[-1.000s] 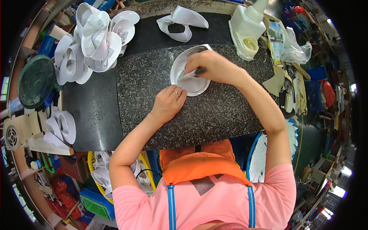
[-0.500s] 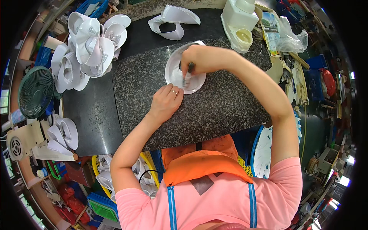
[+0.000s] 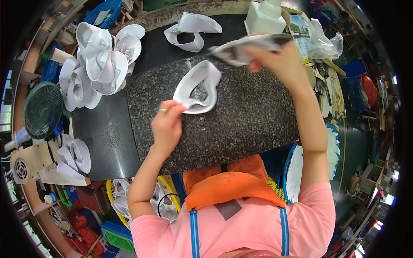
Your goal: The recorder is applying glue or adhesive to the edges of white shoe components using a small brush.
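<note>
My left hand (image 3: pixel 167 124) pinches the near-left edge of a white, ring-shaped piece (image 3: pixel 183 92) that looks like a shoe upper. It stands slightly tilted on the speckled stone slab (image 3: pixel 215 133), its opening showing stone through it. Up at the right, my right hand (image 3: pixel 277 58) is smeared by motion. Its fingers are closed around a long whitish piece (image 3: pixel 234 45) with a dark middle, held over the far-right part of the slab. What kind of piece this is stays unclear, and I cannot make out a brush in this hand.
Several white uppers lie heaped (image 3: pixel 103 56) at the far left. Another pale upper (image 3: pixel 200 23) sits behind the slab. A white bottle (image 3: pixel 266 17) and a crumpled plastic bag (image 3: pixel 327 43) stand far right. A green fan (image 3: pixel 43 109) is at the left. Below the bench is a yellow basket (image 3: pixel 109 193).
My right hand, earlier brushing inside the white piece, has swung to the far right with a blurred whitish piece. My left hand has moved left and nearer, now pinching the ring-shaped piece's edge.
</note>
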A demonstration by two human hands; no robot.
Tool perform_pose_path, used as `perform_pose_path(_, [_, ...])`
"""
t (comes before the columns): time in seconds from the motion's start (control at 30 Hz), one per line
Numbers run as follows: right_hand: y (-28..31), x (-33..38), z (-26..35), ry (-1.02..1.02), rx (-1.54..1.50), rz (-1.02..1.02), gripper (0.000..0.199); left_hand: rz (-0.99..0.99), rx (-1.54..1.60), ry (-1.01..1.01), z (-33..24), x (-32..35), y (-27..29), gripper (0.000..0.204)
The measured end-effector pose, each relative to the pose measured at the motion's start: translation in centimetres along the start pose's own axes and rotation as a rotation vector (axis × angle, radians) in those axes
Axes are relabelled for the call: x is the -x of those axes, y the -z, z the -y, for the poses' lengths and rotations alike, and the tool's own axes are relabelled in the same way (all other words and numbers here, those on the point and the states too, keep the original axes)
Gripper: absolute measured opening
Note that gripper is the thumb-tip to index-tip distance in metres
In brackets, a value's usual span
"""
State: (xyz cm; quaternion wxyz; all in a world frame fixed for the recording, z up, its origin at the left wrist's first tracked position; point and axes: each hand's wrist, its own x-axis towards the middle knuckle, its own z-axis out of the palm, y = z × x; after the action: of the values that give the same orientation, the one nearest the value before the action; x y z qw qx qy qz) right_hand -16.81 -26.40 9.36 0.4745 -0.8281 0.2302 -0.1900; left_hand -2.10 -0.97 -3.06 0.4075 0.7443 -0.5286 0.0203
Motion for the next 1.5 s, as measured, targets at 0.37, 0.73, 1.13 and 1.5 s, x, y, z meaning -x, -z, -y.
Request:
perform_pose_path(0.37, [-9.7, 3.1, -6.9, 0.491, 0.022, 0.182, 0.044, -0.267, 0.649, 0.647, 3.3, 0.3, -0.3, 0.014])
perform_pose_path(0.73, [-11.7, 0.6, -7.0, 0.600, 0.079, 0.381, 0.032, -0.150, 0.779, 0.540, -0.7, -3.4, 3.6, 0.029])
perform_pose_path(1.13, [-12.3, -3.2, -9.7, 0.621, 0.448, -0.024, 0.024, 0.331, -0.388, 0.146, 5.4, -23.6, -3.7, 0.032])
perform_pose_path(1.5, [-13.7, -6.2, -9.6, 0.654, 0.555, -0.160, 0.013, 0.181, -0.217, 0.150, 5.9, -22.3, -3.7, 0.026])
